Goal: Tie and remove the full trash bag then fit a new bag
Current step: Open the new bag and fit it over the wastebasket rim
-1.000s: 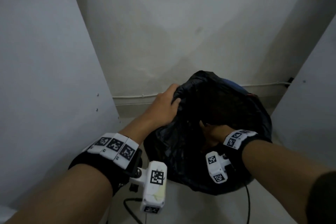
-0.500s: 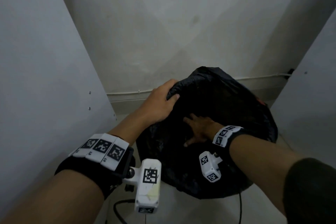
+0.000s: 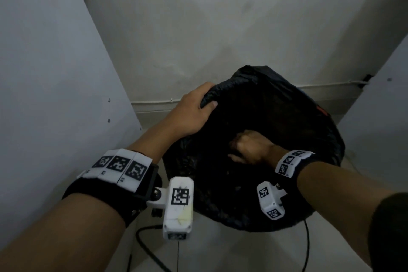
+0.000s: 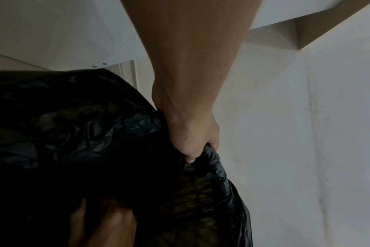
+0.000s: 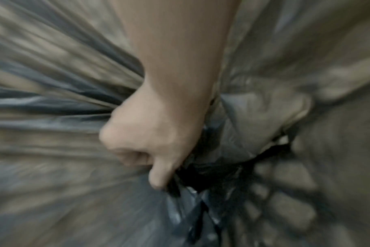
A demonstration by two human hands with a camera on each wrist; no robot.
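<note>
A black trash bag stands open on the floor in a corner, its rim spread wide. My left hand grips the rolled rim at the far left, thumb inside; the left wrist view shows the same left hand curled round the bag's edge. My right hand is down inside the bag. In the blurred right wrist view that right hand is a fist pinching bunched folds of the plastic. What lies under the plastic is hidden.
White panels close in on the left and the right, with a wall behind. A thin cable runs along the wall's foot. A black cord lies on the floor near my left wrist.
My right hand went deeper into the bag and its spread fingers curled into a fist on the plastic. The left hand kept its hold on the rim.
</note>
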